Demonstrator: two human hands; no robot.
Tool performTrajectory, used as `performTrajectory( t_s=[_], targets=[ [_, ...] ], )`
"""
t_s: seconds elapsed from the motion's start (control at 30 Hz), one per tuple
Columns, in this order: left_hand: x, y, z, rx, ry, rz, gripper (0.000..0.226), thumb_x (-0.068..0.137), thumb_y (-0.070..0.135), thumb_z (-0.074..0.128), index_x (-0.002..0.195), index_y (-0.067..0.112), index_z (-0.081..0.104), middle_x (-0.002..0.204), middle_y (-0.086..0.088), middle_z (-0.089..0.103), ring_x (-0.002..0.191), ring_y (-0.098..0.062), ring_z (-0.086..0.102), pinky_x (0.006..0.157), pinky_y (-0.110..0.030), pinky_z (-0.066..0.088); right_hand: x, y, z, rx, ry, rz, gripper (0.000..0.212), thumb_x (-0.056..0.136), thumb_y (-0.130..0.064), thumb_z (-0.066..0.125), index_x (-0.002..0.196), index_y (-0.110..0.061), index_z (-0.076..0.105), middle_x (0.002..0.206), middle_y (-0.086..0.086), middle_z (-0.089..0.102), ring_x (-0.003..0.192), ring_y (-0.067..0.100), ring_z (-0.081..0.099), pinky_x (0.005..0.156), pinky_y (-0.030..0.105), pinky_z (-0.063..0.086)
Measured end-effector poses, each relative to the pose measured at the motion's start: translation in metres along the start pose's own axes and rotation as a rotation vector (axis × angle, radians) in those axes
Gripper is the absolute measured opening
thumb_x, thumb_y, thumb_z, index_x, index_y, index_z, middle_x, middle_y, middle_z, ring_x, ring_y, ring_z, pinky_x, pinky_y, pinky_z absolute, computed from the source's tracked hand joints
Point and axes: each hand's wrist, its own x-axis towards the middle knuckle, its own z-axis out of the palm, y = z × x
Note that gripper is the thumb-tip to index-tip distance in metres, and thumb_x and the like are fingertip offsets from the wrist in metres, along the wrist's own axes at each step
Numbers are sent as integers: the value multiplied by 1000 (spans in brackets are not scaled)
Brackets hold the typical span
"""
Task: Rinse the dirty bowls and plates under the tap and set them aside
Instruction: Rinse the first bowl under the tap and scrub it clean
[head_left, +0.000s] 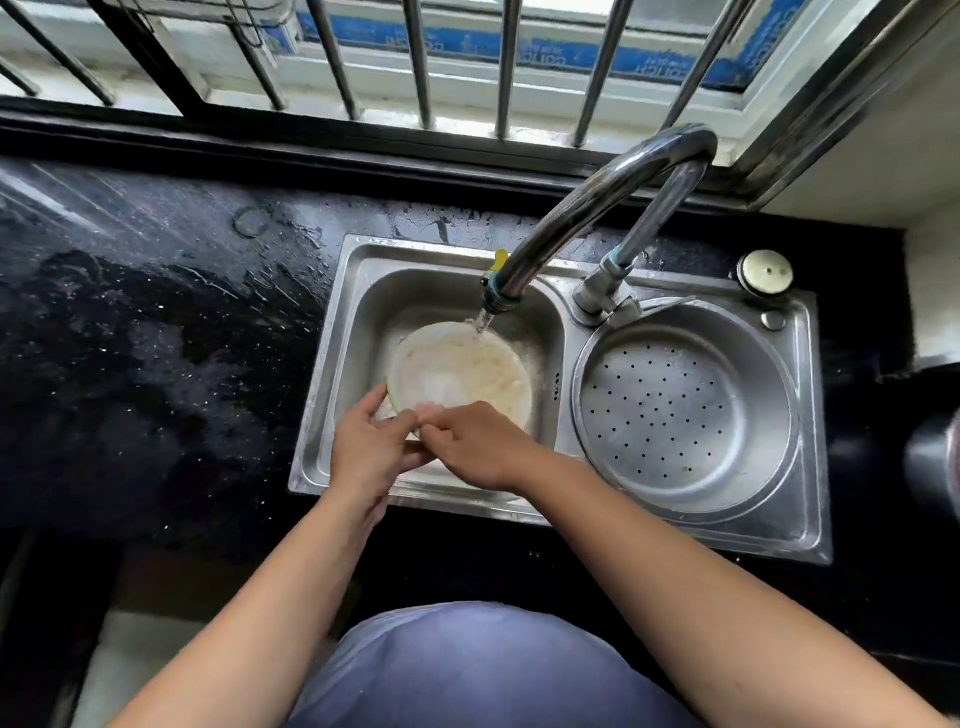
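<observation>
A pale, cream-coloured bowl (460, 366) smeared with food residue is tilted in the left basin of the steel sink (332, 364). Water runs from the curved chrome tap (587, 208) onto the bowl's far rim. My left hand (366, 449) grips the bowl's near-left edge, thumb over the rim. My right hand (478, 447) rests on the near rim beside it, its fingertips touching the bowl's inner edge. The bowl's underside is hidden.
The right basin holds a round perforated steel strainer basket (685, 410). Wet black countertop (156, 312) spreads to the left. A round metal cap (764, 271) sits at the sink's back right. Window bars (421, 62) stand behind the counter. A dark pot (935, 457) is at the right edge.
</observation>
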Motion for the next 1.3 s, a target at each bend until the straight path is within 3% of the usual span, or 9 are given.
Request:
performTrajectory(
  t_s=[0.1, 0.2, 0.33, 0.77, 0.9, 1.0, 1.1, 1.2, 1.3],
  targets=[
    [7, 7, -2, -8, 53, -5, 62, 93, -9, 58, 145, 24, 56, 97, -8, 81, 67, -31, 81, 54, -33, 64, -17, 13, 4, -71, 28, 1, 37, 96, -42, 45, 123, -24, 63, 122, 4, 70, 114, 28, 59, 98, 43, 48],
    [10, 8, 4, 6, 45, 1, 67, 91, -9, 59, 151, 20, 52, 118, -10, 72, 72, -37, 81, 57, -36, 66, -18, 28, 9, -376, 72, 70, 40, 98, -39, 52, 135, -24, 54, 144, 2, 54, 134, 26, 44, 120, 47, 22],
    [8, 4, 8, -14, 30, -12, 67, 91, -9, 59, 152, 20, 52, 127, -16, 69, 74, -38, 81, 59, -36, 66, -12, 32, 12, -489, 158, 133, 50, 99, -20, 51, 147, -23, 41, 157, 6, 38, 149, 27, 28, 124, 56, -1],
    [7, -3, -15, -85, -39, -125, 41, 103, 37, 59, 136, 13, 60, 118, -22, 76, 93, -46, 79, 69, -39, 67, -6, 39, 9, -476, 260, -19, 60, 90, 3, 51, 130, -41, 58, 107, -2, 68, 109, 25, 63, 123, 53, 14],
    [3, -19, -22, -179, -39, -225, 36, 105, 29, 55, 132, 6, 58, 106, -23, 80, 95, -49, 78, 67, -41, 67, -4, 39, 8, -452, 261, -46, 64, 88, 4, 50, 132, -40, 59, 104, -8, 69, 110, 21, 63, 124, 51, 12],
    [3, -30, -23, -204, -54, -289, 34, 106, 24, 51, 132, 2, 56, 105, -26, 79, 95, -49, 78, 66, -43, 67, 0, 41, 7, -314, 252, -28, 55, 88, 2, 50, 125, -35, 64, 99, -10, 75, 107, 20, 62, 121, 43, 23],
    [8, -37, -18, -212, -72, -340, 36, 107, 24, 48, 135, 2, 54, 111, -29, 78, 95, -45, 79, 69, -45, 66, 7, 42, 5, -16, 257, 27, 28, 89, -4, 57, 101, -24, 73, 90, -8, 77, 94, 17, 65, 88, 35, 52],
    [15, -40, -7, -235, -84, -385, 43, 109, 29, 46, 141, 1, 51, 130, -34, 67, 99, -45, 75, 81, -49, 61, 14, 42, 2, 336, 258, 37, 22, 93, -16, 67, 74, -26, 64, 69, -12, 67, 67, -2, 59, 65, 27, 46],
    [21, -42, 10, -304, -105, -435, 48, 112, 39, 39, 141, 2, 47, 137, -36, 60, 100, -44, 70, 86, -51, 58, 18, 39, 1, 704, 305, 96, 6, 91, -22, 70, 85, -23, 70, 75, -11, 74, 71, 0, 66, 66, 22, 52]
  ],
)
